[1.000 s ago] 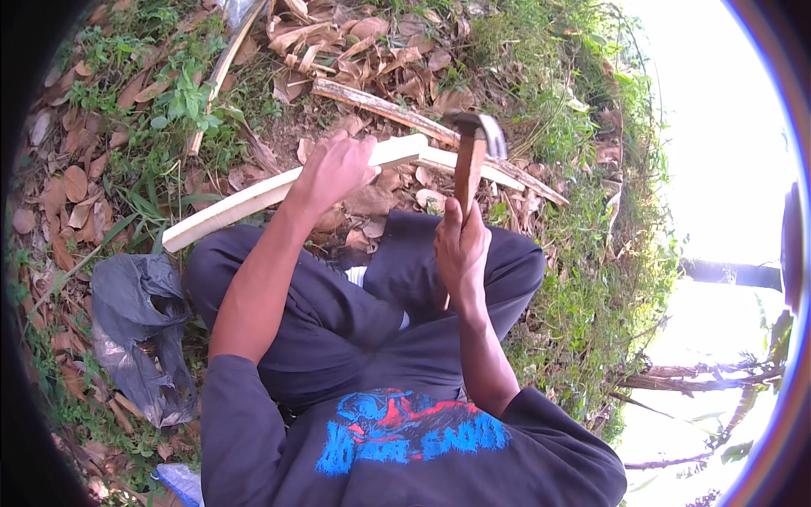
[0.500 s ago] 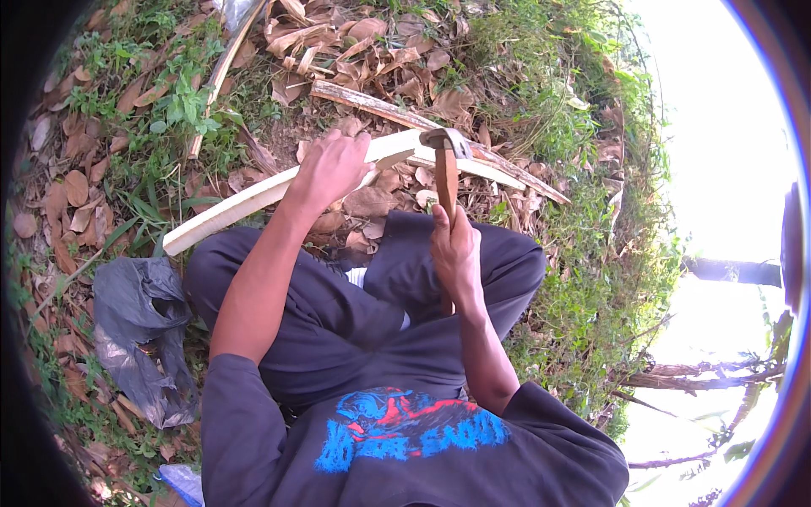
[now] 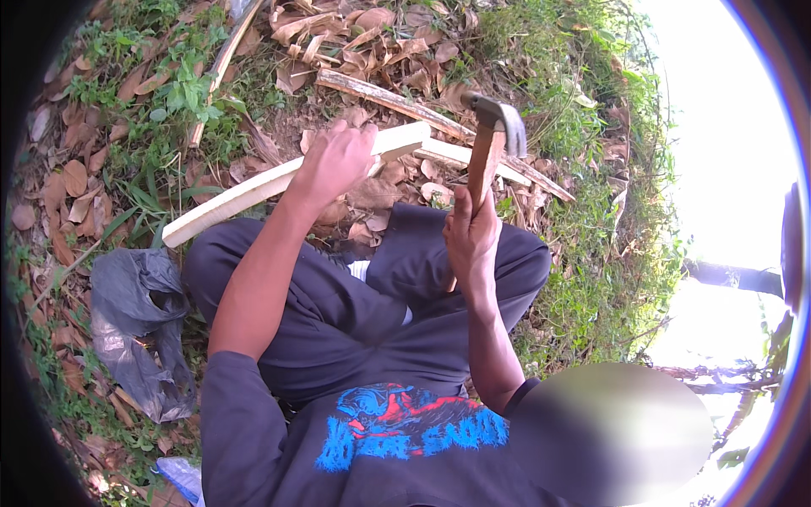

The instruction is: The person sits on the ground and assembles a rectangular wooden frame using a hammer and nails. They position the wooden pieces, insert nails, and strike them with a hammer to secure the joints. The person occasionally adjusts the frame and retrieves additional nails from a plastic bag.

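I sit on the ground with my knees up in dark trousers. My left hand (image 3: 336, 160) grips a long pale wooden slat (image 3: 241, 193) that runs from lower left to upper right across my knees. My right hand (image 3: 471, 238) is closed around the wooden handle of a claw hammer (image 3: 492, 128). The hammer's dark metal head is raised above the slat's right end, beside a second pale slat (image 3: 460, 155) lying under it.
Dry leaves, bark strips and a brown stick (image 3: 382, 98) cover the ground ahead. A grey plastic bag (image 3: 135, 325) lies at my left. Green grass (image 3: 591, 279) slopes away on the right, and a thin pale stick (image 3: 221, 63) lies at the upper left.
The hammer came down onto the slat's end half a second ago and has risen again now. My left hand has kept its hold on the slat.
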